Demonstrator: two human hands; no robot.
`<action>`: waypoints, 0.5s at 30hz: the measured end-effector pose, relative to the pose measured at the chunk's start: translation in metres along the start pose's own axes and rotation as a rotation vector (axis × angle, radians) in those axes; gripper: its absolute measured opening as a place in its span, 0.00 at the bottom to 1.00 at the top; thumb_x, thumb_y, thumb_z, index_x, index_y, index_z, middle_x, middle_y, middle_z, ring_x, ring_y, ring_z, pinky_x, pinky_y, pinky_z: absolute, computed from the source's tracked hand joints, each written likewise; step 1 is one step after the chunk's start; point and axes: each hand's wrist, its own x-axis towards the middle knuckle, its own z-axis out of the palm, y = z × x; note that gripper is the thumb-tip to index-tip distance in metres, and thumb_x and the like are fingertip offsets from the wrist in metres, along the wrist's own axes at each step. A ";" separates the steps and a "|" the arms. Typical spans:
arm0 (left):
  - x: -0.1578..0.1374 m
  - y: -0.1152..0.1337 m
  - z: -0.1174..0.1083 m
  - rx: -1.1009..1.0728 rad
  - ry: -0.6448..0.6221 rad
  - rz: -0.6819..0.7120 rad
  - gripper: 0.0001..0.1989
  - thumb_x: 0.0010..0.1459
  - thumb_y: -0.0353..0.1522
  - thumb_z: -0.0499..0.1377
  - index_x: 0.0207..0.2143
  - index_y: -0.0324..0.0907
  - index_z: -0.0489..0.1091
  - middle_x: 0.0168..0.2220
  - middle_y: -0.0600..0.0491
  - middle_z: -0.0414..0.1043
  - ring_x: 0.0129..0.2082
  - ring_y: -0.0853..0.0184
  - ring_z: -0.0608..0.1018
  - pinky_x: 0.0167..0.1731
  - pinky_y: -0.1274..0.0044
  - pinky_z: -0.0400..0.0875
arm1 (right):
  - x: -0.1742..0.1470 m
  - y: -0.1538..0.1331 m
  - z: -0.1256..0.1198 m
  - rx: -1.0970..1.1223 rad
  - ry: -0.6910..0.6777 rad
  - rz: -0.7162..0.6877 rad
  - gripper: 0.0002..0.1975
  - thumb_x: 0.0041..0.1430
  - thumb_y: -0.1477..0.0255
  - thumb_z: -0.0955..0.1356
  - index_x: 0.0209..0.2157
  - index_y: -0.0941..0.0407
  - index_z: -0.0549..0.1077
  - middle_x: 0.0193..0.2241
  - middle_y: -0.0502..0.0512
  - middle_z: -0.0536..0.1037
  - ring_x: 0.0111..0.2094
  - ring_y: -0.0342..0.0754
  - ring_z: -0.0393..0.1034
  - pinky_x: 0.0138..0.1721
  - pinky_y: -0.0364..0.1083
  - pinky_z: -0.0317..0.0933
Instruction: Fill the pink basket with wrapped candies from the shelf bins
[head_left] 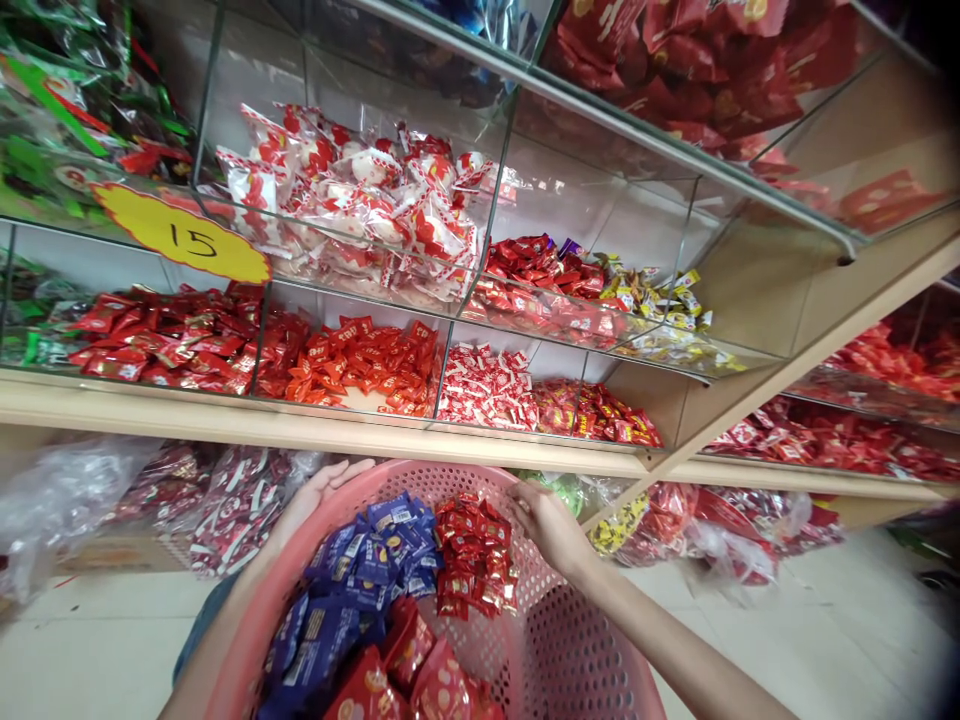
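A pink perforated plastic basket (247, 620) is tilted in front of me below the shelves. My left hand (322, 487) lies against its far left outer rim, fingers stretched along it, with the forearm along its side. My right hand (549, 522) is closed over the far right rim, fingers bent. Inside are blue candy packets (382, 555) at the left and small red-wrapped candies (474, 555) at the back. Larger red packets (409, 670) lie nearest me.
Clear-fronted shelf bins hold red-and-white wrapped sweets (360, 200), orange-red candies (367, 360) and yellow-wrapped candies (667, 300). A yellow price tag (184, 232) reads 15. Under the wooden shelf edge (360, 432) stand plastic bags of candy (240, 510). A wooden divider (795, 350) slants at right.
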 end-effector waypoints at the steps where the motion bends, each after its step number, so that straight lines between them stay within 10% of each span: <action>1: 0.000 0.000 0.001 0.006 0.013 0.000 0.23 0.57 0.30 0.47 0.55 0.28 0.57 0.38 0.42 0.75 0.37 0.59 0.77 0.43 0.70 0.69 | 0.004 -0.003 -0.001 -0.072 -0.039 0.016 0.10 0.58 0.74 0.58 0.36 0.57 0.69 0.36 0.56 0.72 0.36 0.45 0.68 0.35 0.42 0.58; 15: -0.017 0.000 0.012 -0.023 0.009 0.037 0.24 0.59 0.30 0.46 0.56 0.27 0.55 0.36 0.44 0.76 0.35 0.62 0.77 0.43 0.74 0.69 | 0.031 -0.027 0.011 -0.348 -0.249 0.165 0.10 0.52 0.75 0.62 0.35 0.61 0.72 0.38 0.62 0.74 0.40 0.51 0.69 0.37 0.44 0.58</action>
